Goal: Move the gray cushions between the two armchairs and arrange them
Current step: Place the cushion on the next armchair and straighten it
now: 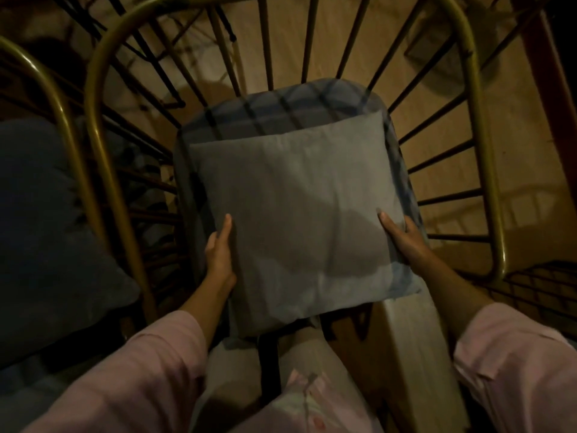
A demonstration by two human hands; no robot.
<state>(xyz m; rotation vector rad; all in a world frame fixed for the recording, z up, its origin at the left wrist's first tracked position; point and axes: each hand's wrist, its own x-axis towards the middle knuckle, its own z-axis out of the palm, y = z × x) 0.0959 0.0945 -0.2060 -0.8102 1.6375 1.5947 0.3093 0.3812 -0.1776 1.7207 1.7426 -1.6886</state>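
Note:
A square gray cushion (296,214) lies over the gray seat pad (281,104) of a wire armchair (477,120) straight ahead. My left hand (220,251) grips the cushion's left edge and my right hand (402,239) grips its right edge, thumbs on top. A second armchair (67,126) with a brass-coloured frame stands at the left. On its seat rests a darker gray cushion (46,229), cut off by the left border of the view.
Black wire spokes fan out from both chair seats. A black wire rack (537,289) sits low at the right. Tan floor (452,89) shows behind the chairs. My pink sleeves and trousers fill the bottom of the view. The light is dim.

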